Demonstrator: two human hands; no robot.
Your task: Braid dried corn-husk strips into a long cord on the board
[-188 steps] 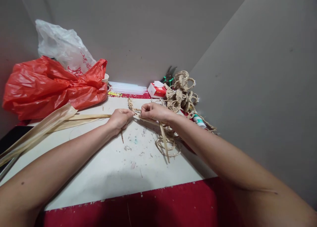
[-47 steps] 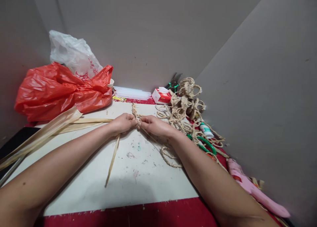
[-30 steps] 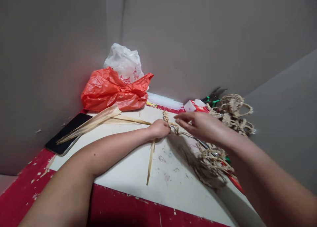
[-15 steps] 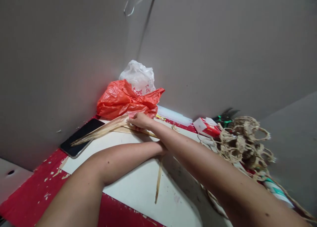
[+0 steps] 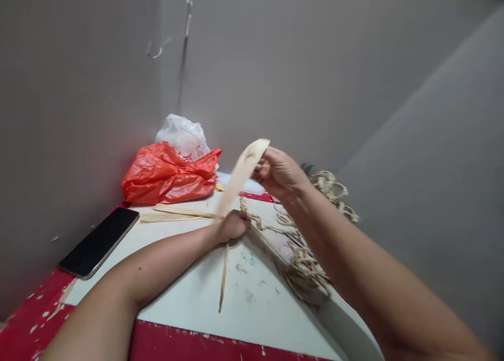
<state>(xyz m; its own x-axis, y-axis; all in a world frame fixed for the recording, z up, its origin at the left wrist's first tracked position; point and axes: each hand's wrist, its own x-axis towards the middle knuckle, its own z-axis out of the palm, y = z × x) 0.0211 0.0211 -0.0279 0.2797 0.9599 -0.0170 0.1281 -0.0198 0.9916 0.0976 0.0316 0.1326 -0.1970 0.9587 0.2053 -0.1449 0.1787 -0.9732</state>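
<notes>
My right hand (image 5: pixel 277 173) is raised above the white board (image 5: pixel 189 303), its fingers closed on the upper end of a broad pale strip (image 5: pixel 243 172). That strip slants down toward my left hand (image 5: pixel 234 225), which is closed low over the board where several strips meet a braided cord (image 5: pixel 262 224). Two flat strips (image 5: pixel 177 212) stretch left from my left hand, and a thin brown strip (image 5: pixel 223 285) hangs toward the front. The cord runs right from my left fingers to a loose coil (image 5: pixel 309 277).
A black phone (image 5: pixel 100 243) lies at the board's left edge. Behind are a red plastic bag (image 5: pixel 169 174) and a white plastic bag (image 5: pixel 183 135) against the grey wall (image 5: pixel 275 77). More looped cord (image 5: pixel 331 185) sits beyond my right forearm. Red tabletop (image 5: pixel 177 345) shows in front.
My right hand has moved right and up, lifting one strip off the phone's side. My left hand, earlier hidden under the right forearm, now shows. The view has shifted right.
</notes>
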